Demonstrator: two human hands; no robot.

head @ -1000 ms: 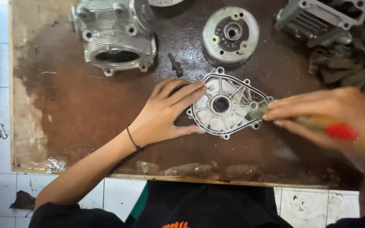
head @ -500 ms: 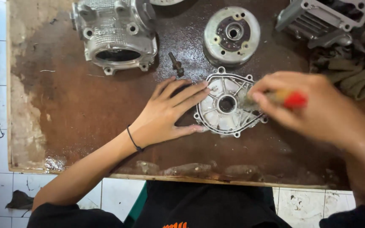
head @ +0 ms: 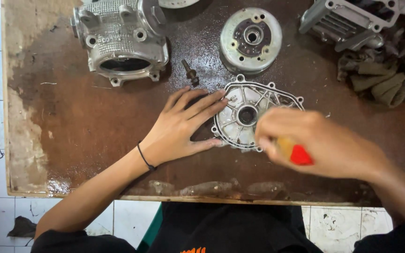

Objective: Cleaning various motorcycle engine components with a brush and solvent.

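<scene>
A round silver engine cover (head: 242,110) with ribs and bolt lugs lies on the brown wet board (head: 80,126). My left hand (head: 183,124) lies flat, fingers spread, its fingertips pressing the cover's left rim. My right hand (head: 319,143) is blurred over the cover's right lower part and grips a tool with a yellow and red handle (head: 294,152). The tool's working end is hidden under the hand.
A silver engine casing (head: 120,40) stands at the back left, a round flywheel-like disc (head: 251,37) behind the cover, a small bolt (head: 191,72) between them. A finned metal part (head: 348,21) and dark rags (head: 383,77) lie at the back right. White floor tiles show below the board.
My right hand has swung with the tool from the cover's right side across it toward its lower right edge. My left hand has stayed on the cover's left rim.
</scene>
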